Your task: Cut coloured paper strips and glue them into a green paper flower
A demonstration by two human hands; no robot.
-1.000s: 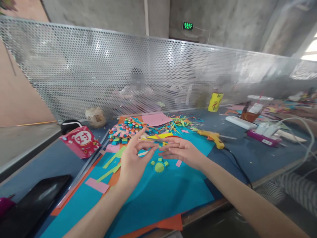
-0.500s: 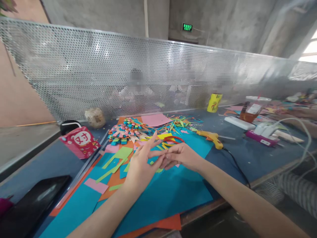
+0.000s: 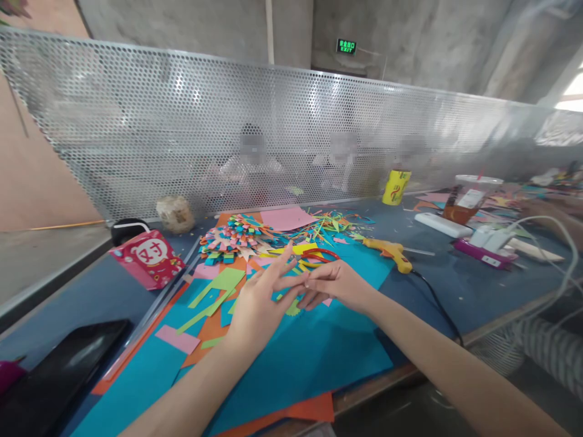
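Observation:
My left hand (image 3: 260,298) is held over the blue paper (image 3: 319,364), palm turned inward. Its fingers are stretched apart, with index finger and thumb reaching toward the other hand. My right hand (image 3: 334,284) pinches at the left index fingertip; anything between those fingers is too small to make out. Just beyond the hands lie red-handled scissors (image 3: 321,255) on a yellow strip. Green paper pieces (image 3: 223,285) and a pink paper piece (image 3: 177,339) lie left of my left hand. Behind them sits a heap of fringed, curled paper strips (image 3: 237,240) in several colours.
A yellow glue gun (image 3: 392,252) with a black cord lies right. Farther right are a purple power strip (image 3: 485,254) and a drink cup (image 3: 469,197). A yellow can (image 3: 396,187) stands near the mesh partition (image 3: 291,121). Left are a red packet (image 3: 152,258) and a black tablet (image 3: 68,370).
The hands hold nearly the same pose, the right fingers still at the left fingertip with only a slight shift. The camera view has moved a little. The things on the table stay put.

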